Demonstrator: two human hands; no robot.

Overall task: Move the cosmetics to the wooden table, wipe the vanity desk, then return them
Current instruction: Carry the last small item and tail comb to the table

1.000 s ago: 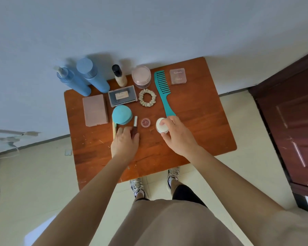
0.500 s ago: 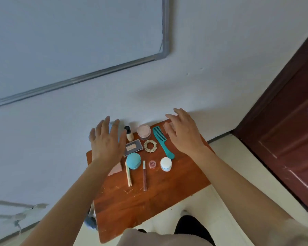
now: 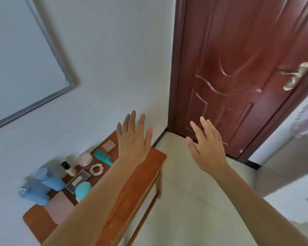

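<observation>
Both hands have lifted off the wooden table (image 3: 148, 173) and swung toward the door (image 3: 238, 68). Left hand (image 3: 132, 144) and right hand (image 3: 209, 148) hold nothing, fingers straight and spread. Cosmetics (image 3: 84, 159) lie below the left fingers; the comb (image 3: 103, 157) points teeth-end to the wall. Bare floor (image 3: 194, 201) lies beneath the right fingers, past the table's edge.

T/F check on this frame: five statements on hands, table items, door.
1. The left hand and right hand are both empty, fingers straight. True.
2. The comb lies on the floor. False: it lies on the wooden table.
3. Two blue bottles stand on the table by the wall. True.
4. The right hand grips the pink jar. False: the jar stands on the table, untouched.
5. The door is white. False: it is dark red-brown.
</observation>
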